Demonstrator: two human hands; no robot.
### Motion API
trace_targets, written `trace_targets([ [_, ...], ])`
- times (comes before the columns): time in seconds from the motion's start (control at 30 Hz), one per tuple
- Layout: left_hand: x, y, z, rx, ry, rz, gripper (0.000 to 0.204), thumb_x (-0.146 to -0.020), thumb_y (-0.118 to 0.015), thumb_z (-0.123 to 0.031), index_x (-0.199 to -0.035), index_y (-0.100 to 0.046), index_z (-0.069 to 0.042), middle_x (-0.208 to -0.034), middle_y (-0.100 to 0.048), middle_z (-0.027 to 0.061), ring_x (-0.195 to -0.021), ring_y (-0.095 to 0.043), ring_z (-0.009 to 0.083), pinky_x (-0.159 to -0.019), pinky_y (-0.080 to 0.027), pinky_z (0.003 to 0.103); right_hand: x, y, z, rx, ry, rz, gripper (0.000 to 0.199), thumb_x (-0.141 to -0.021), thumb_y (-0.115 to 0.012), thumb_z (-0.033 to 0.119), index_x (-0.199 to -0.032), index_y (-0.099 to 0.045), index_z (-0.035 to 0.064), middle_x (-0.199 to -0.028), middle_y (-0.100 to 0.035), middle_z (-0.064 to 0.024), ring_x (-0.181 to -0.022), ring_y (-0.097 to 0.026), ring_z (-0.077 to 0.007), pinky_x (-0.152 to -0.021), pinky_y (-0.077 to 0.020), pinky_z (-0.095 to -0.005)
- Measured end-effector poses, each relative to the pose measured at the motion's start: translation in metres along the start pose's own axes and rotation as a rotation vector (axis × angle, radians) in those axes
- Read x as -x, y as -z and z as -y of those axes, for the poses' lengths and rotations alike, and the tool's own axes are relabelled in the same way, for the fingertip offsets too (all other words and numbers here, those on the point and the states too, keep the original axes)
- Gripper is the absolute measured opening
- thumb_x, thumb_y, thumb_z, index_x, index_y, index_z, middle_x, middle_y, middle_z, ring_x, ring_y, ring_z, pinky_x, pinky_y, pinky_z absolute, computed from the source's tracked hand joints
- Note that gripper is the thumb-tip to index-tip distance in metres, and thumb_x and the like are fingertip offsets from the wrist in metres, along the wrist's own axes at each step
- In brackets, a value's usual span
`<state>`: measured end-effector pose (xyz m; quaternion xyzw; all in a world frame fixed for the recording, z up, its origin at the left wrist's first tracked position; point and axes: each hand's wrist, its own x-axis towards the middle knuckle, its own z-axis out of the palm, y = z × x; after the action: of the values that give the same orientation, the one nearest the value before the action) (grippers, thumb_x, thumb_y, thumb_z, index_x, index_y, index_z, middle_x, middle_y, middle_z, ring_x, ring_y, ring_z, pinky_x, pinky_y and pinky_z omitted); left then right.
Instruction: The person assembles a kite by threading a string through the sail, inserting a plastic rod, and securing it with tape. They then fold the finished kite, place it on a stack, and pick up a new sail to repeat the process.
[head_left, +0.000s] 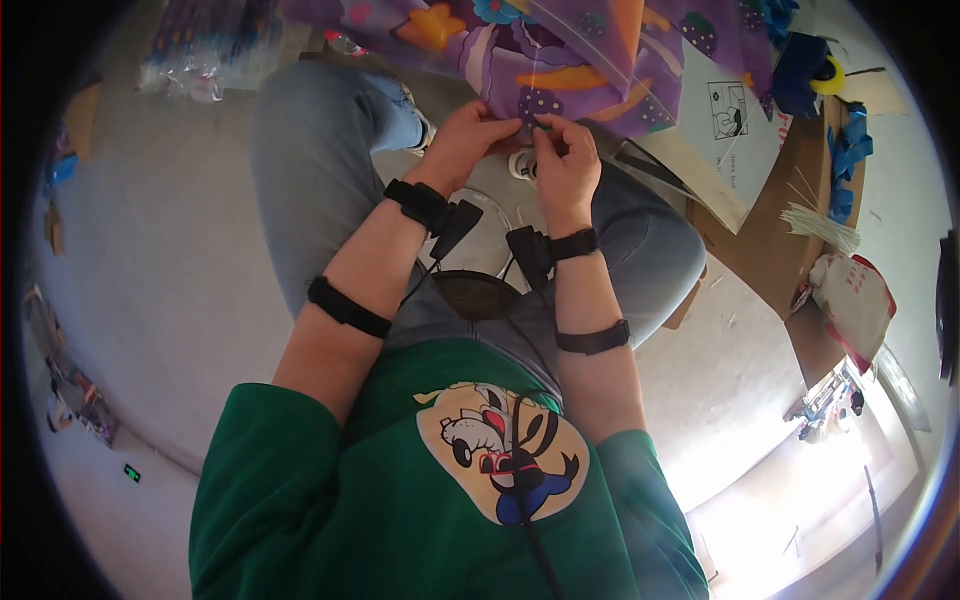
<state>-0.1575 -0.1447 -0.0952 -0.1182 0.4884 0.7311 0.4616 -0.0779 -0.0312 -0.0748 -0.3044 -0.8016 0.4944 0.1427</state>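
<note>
Both hands meet in front of my knees at the lower edge of a purple patterned cloth [590,75], printed with stars, fruit and orange shapes. My left hand [462,148] is closed, thumb and fingers pinched at the cloth's edge. Opposite it, my right hand [568,170] also pinches there, its fingertips nearly touching the left ones. Whether a small part sits between the fingertips is too fine to make out. A thin pale line runs down the cloth toward them. Just below the hands, a small white ring-shaped thing [522,165] shows partly.
To the right lie a white printed sheet [720,150], cardboard [765,235], blue strips [848,165], a bundle of thin white sticks [822,228] and a red-and-white bag [850,305]. A yellow tape roll [828,75] is farther back. Clear plastic packages [205,50] lie far left.
</note>
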Motion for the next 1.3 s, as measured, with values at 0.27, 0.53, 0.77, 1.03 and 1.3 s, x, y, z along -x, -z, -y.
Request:
trace_targets([
  [0.27,-0.008,0.007,0.008,0.000,-0.001,0.047,0.024,-0.081,-0.064,-0.009,-0.103,-0.057,-0.003,-0.095,-0.062,0.0042,-0.084,-0.060,0.0138,-0.079,-0.049,0.028,0.003,-0.003,-0.004,-0.171,-0.173,0.010,0.017,-0.074,-0.063,0.000,-0.091,-0.061,0.0027,-0.076,-0.058,-0.0036,-0.062,-0.053,-0.0109,-0.060,-0.0447,-0.0246],
  [0.53,-0.006,0.005,0.006,0.010,0.008,0.058,0.026,-0.080,-0.063,-0.006,-0.105,-0.055,-0.003,-0.096,-0.062,0.0055,-0.086,-0.061,0.0148,-0.079,-0.050,0.028,0.001,0.001,-0.005,-0.580,-0.330,0.044,0.017,-0.079,-0.059,-0.003,-0.096,-0.057,0.0024,-0.076,-0.056,-0.0005,-0.065,-0.052,-0.0064,-0.056,-0.0408,-0.0188],
  [0.77,-0.003,0.005,0.005,-0.011,-0.006,0.073,0.028,-0.081,-0.062,-0.005,-0.108,-0.055,-0.003,-0.097,-0.063,0.0055,-0.088,-0.062,0.0152,-0.080,-0.050,0.028,-0.011,0.010,-0.005,-0.576,-0.318,0.149,0.018,-0.079,-0.059,-0.003,-0.096,-0.056,0.0019,-0.077,-0.056,-0.0007,-0.067,-0.054,-0.0073,-0.057,-0.0426,-0.0194],
  [1.03,-0.003,0.008,0.006,-0.029,-0.004,0.068,0.028,-0.081,-0.063,-0.004,-0.107,-0.055,-0.004,-0.098,-0.062,0.0063,-0.087,-0.062,0.0154,-0.079,-0.050,0.028,-0.020,0.015,-0.005,-0.518,-0.310,0.295,0.023,-0.076,-0.061,-0.005,-0.097,-0.056,0.0013,-0.078,-0.058,-0.0014,-0.068,-0.055,-0.0075,-0.060,-0.0447,-0.0196],
  [1.3,-0.002,0.008,0.003,0.001,-0.013,0.074,0.034,-0.077,-0.066,-0.003,-0.108,-0.052,-0.001,-0.096,-0.061,0.0084,-0.085,-0.062,0.0164,-0.077,-0.051,0.028,-0.024,0.016,-0.008,-0.480,-0.303,0.319,0.024,-0.073,-0.064,-0.004,-0.093,-0.052,0.0010,-0.075,-0.057,-0.0018,-0.066,-0.055,-0.0077,-0.060,-0.0449,-0.0194],
])
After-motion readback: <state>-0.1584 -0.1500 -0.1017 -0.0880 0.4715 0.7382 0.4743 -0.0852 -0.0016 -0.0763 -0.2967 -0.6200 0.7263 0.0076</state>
